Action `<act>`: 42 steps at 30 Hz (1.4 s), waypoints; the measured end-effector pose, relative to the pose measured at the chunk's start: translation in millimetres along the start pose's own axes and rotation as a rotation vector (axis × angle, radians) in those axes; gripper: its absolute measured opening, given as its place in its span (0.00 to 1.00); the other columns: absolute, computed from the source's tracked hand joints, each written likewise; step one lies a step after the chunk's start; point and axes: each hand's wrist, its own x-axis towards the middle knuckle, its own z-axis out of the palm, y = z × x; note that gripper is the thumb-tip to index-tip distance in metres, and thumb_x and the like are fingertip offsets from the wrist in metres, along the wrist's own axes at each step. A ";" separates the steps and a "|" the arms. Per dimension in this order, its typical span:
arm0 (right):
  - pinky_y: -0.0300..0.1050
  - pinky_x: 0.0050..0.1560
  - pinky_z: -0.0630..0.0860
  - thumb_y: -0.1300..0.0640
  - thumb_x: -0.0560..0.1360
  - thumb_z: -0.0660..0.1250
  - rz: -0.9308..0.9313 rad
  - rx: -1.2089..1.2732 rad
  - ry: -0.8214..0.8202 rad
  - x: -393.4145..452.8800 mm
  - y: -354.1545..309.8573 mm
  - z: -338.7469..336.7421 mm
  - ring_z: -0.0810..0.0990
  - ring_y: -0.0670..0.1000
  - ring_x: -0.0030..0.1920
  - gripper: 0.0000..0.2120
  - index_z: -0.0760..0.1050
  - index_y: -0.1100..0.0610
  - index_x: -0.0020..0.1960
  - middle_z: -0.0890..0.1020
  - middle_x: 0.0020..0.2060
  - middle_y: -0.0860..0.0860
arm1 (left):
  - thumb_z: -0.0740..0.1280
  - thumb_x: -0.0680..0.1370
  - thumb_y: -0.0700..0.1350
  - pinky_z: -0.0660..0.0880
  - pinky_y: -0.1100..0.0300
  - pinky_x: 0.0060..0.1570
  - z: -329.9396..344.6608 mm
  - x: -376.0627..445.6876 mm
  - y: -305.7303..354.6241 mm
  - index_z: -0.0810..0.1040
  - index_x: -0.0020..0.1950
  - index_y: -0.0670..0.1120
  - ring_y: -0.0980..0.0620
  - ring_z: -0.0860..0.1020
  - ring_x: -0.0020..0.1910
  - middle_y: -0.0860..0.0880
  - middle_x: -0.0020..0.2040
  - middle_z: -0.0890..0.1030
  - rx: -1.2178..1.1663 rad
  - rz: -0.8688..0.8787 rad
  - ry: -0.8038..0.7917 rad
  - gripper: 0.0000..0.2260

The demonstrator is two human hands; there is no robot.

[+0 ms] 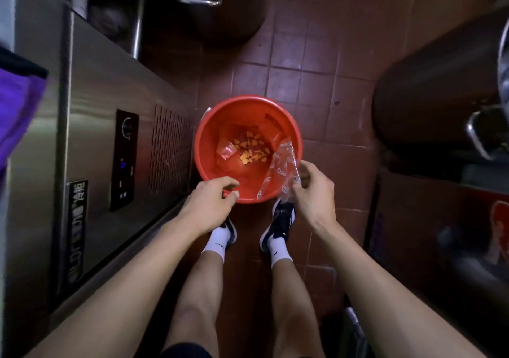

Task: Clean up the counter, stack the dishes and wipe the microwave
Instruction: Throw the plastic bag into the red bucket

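the right hand [314,189] pinches a clear crinkled plastic wrapper [281,173] over the near rim of the round red plastic bucket [209,126]; the left hand [212,203], loosely curled, holds nothing. being light, the wrapper could drift onto the floor.

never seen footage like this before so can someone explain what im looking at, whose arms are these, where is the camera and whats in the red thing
There is one picture, taken by a wide-angle camera worn on a person's head, looking straight down. So the two bare arms, the legs and the shoes belong to the wearer, and there is no robot.

The person stands on a reddish tiled floor beside a stainless steel appliance on their left. At their feet is a red bucket that seems to serve as a bin: it holds small orange-yellow scraps and some clear wrappers.

The right hand pinches a clear plastic bag with printed lettering over the bucket's near rim. The left hand hovers at the rim with fingers loosely curled, holding nothing that can be seen.
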 end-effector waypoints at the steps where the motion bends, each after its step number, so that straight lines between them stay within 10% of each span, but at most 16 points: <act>1: 0.54 0.60 0.78 0.58 0.77 0.67 -0.011 -0.022 0.009 8.6 2.1 8.2 0.81 0.50 0.54 0.21 0.73 0.52 0.70 0.82 0.55 0.49 | 0.66 0.80 0.51 0.74 0.54 0.63 1.6 8.3 -3.6 0.79 0.64 0.55 0.55 0.77 0.59 0.56 0.59 0.81 -0.009 -0.001 0.011 0.13; 26: 0.55 0.63 0.75 0.49 0.81 0.64 -0.076 -0.210 -0.117 117.6 26.8 136.5 0.78 0.56 0.60 0.21 0.70 0.52 0.72 0.79 0.63 0.53 | 0.66 0.79 0.52 0.73 0.59 0.58 45.8 117.5 -57.5 0.80 0.61 0.58 0.55 0.77 0.51 0.61 0.51 0.78 -0.106 -0.102 0.120 0.11; 42: 0.49 0.67 0.71 0.55 0.79 0.64 -0.163 -0.178 -0.137 73.0 -2.4 52.0 0.76 0.54 0.66 0.19 0.74 0.53 0.69 0.79 0.65 0.52 | 0.64 0.80 0.53 0.74 0.52 0.61 35.3 82.2 -2.4 0.77 0.64 0.58 0.48 0.77 0.61 0.54 0.62 0.80 0.082 -0.045 0.054 0.13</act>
